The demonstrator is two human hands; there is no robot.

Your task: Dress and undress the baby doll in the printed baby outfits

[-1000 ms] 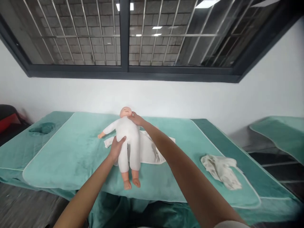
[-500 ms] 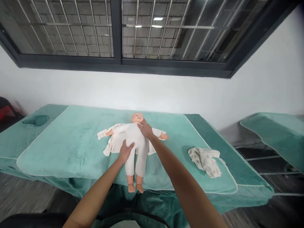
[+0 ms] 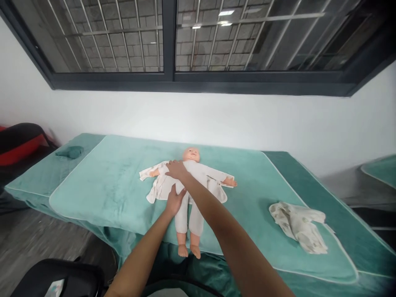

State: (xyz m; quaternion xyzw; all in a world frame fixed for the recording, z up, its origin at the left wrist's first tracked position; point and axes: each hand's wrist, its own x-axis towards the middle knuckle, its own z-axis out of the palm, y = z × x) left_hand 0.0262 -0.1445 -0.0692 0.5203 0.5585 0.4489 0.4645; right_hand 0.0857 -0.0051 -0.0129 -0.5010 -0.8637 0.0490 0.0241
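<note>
A baby doll point(image 3: 195, 208) lies on its back in a white bodysuit with legs, its bare feet towards me. Beneath it a white jacket point(image 3: 218, 189) is spread open, with the doll's arms in the sleeves. My right hand point(image 3: 177, 169) reaches across the doll and lies with fingers spread on the side of its chest, near the shoulder on the left. Lower down, my left hand point(image 3: 175, 201) rests against the doll's hip, thumb apart from the fingers. Some fingertips of both hands are hard to make out against the cloth.
The doll lies on a bed with a green cover point(image 3: 117, 177). A crumpled white patterned garment point(image 3: 298, 227) is on the right. A face hole point(image 3: 70, 152) shows at the left end. Black chairs stand at left, and a barred window point(image 3: 173, 82) is above.
My right hand has moved left, from near the doll's neck to the side of its chest. My left hand stays by the hip. The view has shifted left.
</note>
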